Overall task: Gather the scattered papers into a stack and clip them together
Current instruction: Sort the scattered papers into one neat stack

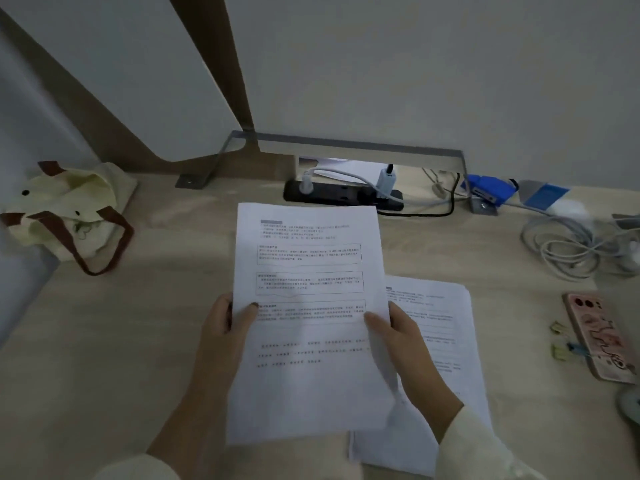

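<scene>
Both hands hold the printed paper point(308, 306) above the surface point(138, 341). The left hand point(221, 327) pinches its left edge and the right hand point(408, 341) its right edge, each with the fingers point(375, 322) curled round it, thumb on top. I cannot tell how many sheets are held. More paper point(440, 327) lies flat beneath and right of the right fingers, partly covered. Further right lie two small clips point(557, 329) beside one phone point(602, 337). Beyond the fingers sits one power strip point(339, 195), with coiled cables point(568, 247) to its right. Far left of the left fingers is one tote bag point(69, 216).
</scene>
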### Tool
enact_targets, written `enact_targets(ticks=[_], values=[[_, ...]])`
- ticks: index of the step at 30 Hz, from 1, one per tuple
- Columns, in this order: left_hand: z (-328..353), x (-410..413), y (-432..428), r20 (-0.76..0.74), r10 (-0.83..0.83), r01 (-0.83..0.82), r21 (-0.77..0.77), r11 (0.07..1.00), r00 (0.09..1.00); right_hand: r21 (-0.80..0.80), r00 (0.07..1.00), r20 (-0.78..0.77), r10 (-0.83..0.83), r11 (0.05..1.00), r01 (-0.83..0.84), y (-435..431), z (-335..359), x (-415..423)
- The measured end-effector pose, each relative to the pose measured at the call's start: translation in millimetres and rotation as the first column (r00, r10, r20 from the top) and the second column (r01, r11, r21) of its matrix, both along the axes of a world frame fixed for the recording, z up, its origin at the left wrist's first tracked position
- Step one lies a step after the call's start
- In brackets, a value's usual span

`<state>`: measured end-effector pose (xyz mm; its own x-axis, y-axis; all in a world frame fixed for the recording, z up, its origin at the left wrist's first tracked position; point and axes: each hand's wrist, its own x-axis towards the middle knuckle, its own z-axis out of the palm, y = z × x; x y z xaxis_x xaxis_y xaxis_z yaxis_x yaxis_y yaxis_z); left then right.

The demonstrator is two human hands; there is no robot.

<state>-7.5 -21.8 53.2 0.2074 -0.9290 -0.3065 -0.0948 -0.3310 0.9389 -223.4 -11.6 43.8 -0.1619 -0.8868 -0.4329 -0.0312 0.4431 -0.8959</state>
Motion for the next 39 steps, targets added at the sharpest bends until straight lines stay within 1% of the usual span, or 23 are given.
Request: enact_targets(ticks=[2, 6, 9, 12, 15, 18, 19, 21, 23, 24, 25, 27, 30, 34, 36, 39], values=[[-4, -22, 1, -0.012, -0.054, 0.054, 0.042, 0.998, 0.998, 0.035, 0.999, -0.020, -0.027, 0.999, 0.028, 10, -2, -25], [-20, -72, 6, -0.038, -0.192, 0.195, 0.131, 0.972, 0.981, 0.105, 0.990, -0.055, -0.133, 0.985, 0.138, 33, -11, -76], [-34, -110, 11, -0.024, -0.271, 0.271, 0.187, 0.944, 0.962, 0.132, 0.975, -0.112, -0.192, 0.970, 0.206, 50, -20, -110], [-44, -138, 14, -0.002, -0.311, 0.303, 0.224, 0.926, 0.951, 0.152, 0.953, -0.210, -0.217, 0.956, 0.251, 60, -32, -133], [-63, -153, 13, 0.076, -0.320, 0.298, 0.217, 0.930, 0.944, 0.174, 0.924, -0.338, -0.179, 0.953, 0.248, 65, -47, -146], [-104, -152, 12, 0.143, -0.334, 0.291, 0.254, 0.922, 0.932, 0.173, 0.861, -0.485, -0.153, 0.948, 0.266, 66, -65, -151], [-115, -151, 12, 0.145, -0.334, 0.288, 0.270, 0.919, 0.931, 0.192, 0.850, -0.506, -0.148, 0.941, 0.278, 65, -70, -154], [-108, -156, 12, 0.137, -0.309, 0.262, 0.280, 0.923, 0.941, 0.263, 0.869, -0.465, -0.169, 0.911, 0.317, 64, -74, -157], [-82, -164, 12, 0.106, -0.291, 0.250, 0.290, 0.924, 0.951, 0.321, 0.921, -0.294, -0.254, 0.882, 0.345, 62, -75, -160], [-76, -167, 13, 0.075, -0.278, 0.244, 0.299, 0.922, 0.958, 0.359, 0.935, -0.189, -0.300, 0.865, 0.350, 60, -74, -160], [-74, -168, 14, 0.044, -0.260, 0.234, 0.310, 0.922, 0.965, 0.388, 0.941, -0.119, -0.317, 0.858, 0.338, 58, -74, -161], [-75, -167, 14, 0.012, -0.226, 0.209, 0.332, 0.920, 0.974, 0.419, 0.957, -0.086, -0.278, 0.861, 0.288, 54, -77, -166], [-77, -162, 12, -0.014, -0.187, 0.178, 0.391, 0.903, 0.982, 0.421, 0.973, -0.092, -0.210, 0.877, 0.229, 46, -71, -163], [-75, -159, 12, -0.045, -0.180, 0.181, 0.446, 0.877, 0.983, 0.355, 0.974, -0.126, -0.189, 0.908, 0.222, 43, -74, -161], [-80, -158, 12, -0.052, -0.169, 0.174, 0.460, 0.871, 0.984, 0.342, 0.974, -0.088, -0.208, 0.912, 0.226, 43, -75, -160], [-90, -158, 9, -0.030, -0.097, 0.100, 0.473, 0.875, 0.995, 0.331, 0.989, -0.027, -0.143, 0.933, 0.144, 44, -68, -158]])
